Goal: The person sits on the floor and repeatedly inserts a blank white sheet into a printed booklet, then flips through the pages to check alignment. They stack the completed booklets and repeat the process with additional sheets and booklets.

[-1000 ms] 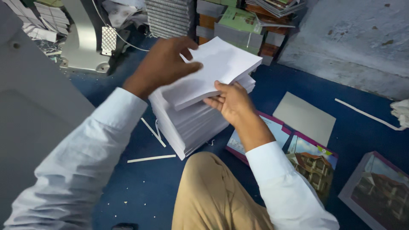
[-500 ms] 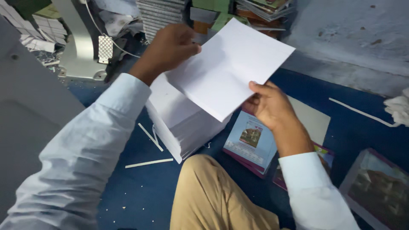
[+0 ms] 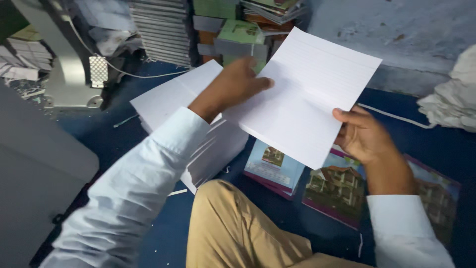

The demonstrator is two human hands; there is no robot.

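Both hands held the ruled sheets aloft. The right hand pinched their 3 o'clock edge; the left hand gripped the 9 o'clock edge. Their long axis tilted toward 1 o'clock, above the paper stack at 10 o'clock.

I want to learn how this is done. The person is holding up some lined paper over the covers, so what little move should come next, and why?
Probably lower the sheets onto a cover. Both hands, left hand and right hand, hold them lifted off the stack, and the covers lie flat on the blue floor just beneath. That is only a guess from how they hang now.
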